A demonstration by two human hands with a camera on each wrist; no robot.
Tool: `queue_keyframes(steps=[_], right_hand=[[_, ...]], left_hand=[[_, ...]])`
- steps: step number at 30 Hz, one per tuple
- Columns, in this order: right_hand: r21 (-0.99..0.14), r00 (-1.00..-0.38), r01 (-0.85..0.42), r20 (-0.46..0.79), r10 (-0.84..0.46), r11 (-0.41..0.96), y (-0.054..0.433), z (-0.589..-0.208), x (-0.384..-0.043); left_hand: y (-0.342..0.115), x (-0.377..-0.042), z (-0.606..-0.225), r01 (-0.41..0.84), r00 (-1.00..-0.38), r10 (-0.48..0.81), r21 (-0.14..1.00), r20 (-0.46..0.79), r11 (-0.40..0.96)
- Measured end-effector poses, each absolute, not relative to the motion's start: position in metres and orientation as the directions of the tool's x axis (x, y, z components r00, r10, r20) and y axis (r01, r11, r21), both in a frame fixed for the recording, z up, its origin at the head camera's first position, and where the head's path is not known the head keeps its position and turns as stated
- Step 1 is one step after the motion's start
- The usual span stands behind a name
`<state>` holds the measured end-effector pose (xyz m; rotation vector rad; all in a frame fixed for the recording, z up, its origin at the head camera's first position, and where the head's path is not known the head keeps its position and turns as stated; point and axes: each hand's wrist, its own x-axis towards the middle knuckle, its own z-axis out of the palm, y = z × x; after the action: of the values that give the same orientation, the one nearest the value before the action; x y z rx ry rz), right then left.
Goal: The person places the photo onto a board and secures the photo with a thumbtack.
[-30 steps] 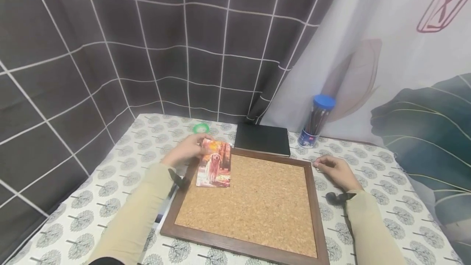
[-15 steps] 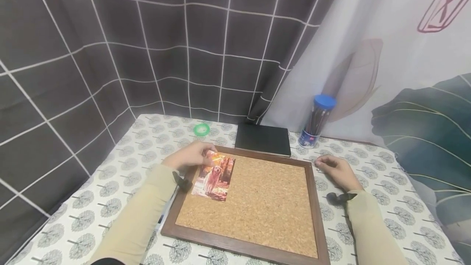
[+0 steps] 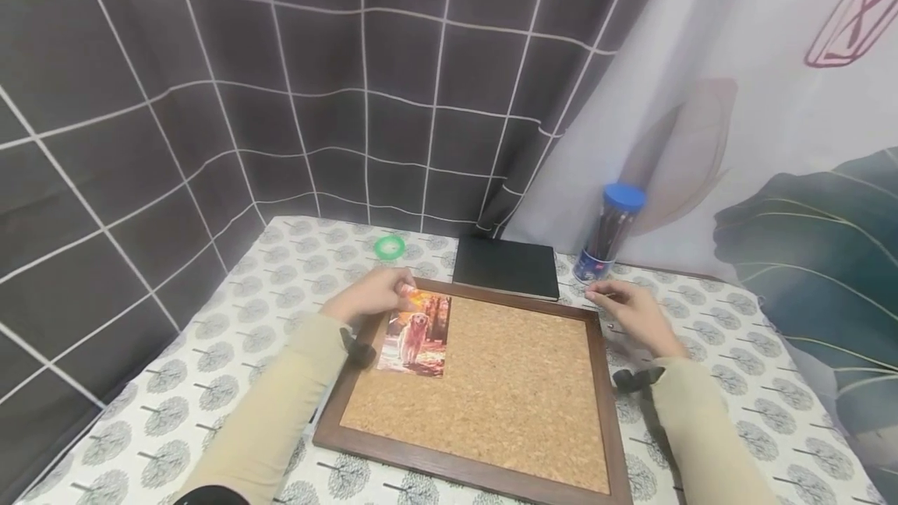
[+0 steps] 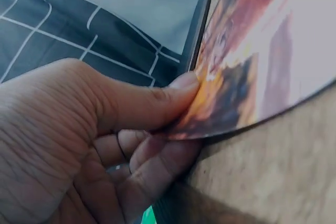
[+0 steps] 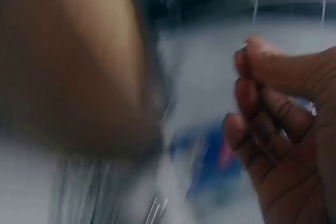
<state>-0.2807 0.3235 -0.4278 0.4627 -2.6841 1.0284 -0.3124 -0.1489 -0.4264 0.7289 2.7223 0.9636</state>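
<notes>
A dark gridded curtain (image 3: 400,61) hangs behind the tree-patterned tablecloth (image 3: 189,372).

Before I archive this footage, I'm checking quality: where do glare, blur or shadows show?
Head view: light looks soft, with a dim shadow beside the right sleeve. Left wrist view: the photo washes out toward the upper right, probably glare; the left hand is fairly sharp. Right wrist view: the large brown shape is too smeared to identify; the right hand is clearer.
</notes>
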Motion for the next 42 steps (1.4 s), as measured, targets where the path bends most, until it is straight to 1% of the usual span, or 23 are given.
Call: queue_keyframes(steps=[4,7,12,16,20,24,27,32,39,42], right_hand=[[-0.601,-0.864,-0.503,0.341,-0.371,0.620,0.263,-0.398,-0.279],[-0.639,-0.835,-0.538,0.317,-0.450,0.549,0.212,-0.390,-0.283],[-0.682,-0.816,-0.517,0.211,-0.539,0.516,0.133,-0.407,-0.298],[-0.717,-0.803,-0.484,0.137,-0.579,0.502,0.091,-0.433,-0.312],[-0.728,-0.809,-0.466,0.122,-0.575,0.502,0.079,-0.455,-0.322],[-0.723,-0.814,-0.483,0.161,-0.559,0.495,0.082,-0.466,-0.325],[-0.710,-0.808,-0.508,0.197,-0.555,0.488,0.084,-0.466,-0.327],[-0.643,-0.789,-0.569,0.251,-0.560,0.513,0.084,-0.459,-0.328],[-0.599,-0.791,-0.565,0.199,-0.578,0.567,0.079,-0.454,-0.331],[-0.578,-0.794,-0.568,0.198,-0.575,0.586,0.077,-0.454,-0.332]], left_hand=[[-0.144,-0.311,-0.427,0.396,-0.870,0.493,0.584,-0.008,0.708],[-0.143,-0.309,-0.428,0.397,-0.877,0.480,0.535,-0.018,0.746],[-0.147,-0.307,-0.434,0.387,-0.882,0.471,0.519,-0.033,0.762],[-0.148,-0.306,-0.438,0.405,-0.879,0.477,0.501,-0.017,0.764],[-0.145,-0.308,-0.440,0.442,-0.868,0.497,0.481,0.015,0.757],[-0.143,-0.311,-0.442,0.446,-0.866,0.500,0.478,0.016,0.757],[-0.144,-0.313,-0.441,0.447,-0.866,0.499,0.478,0.020,0.756],[-0.146,-0.315,-0.438,0.465,-0.857,0.514,0.487,0.038,0.740],[-0.149,-0.320,-0.437,0.458,-0.859,0.511,0.491,0.032,0.741],[-0.150,-0.320,-0.435,0.450,-0.863,0.504,0.494,0.028,0.743]])
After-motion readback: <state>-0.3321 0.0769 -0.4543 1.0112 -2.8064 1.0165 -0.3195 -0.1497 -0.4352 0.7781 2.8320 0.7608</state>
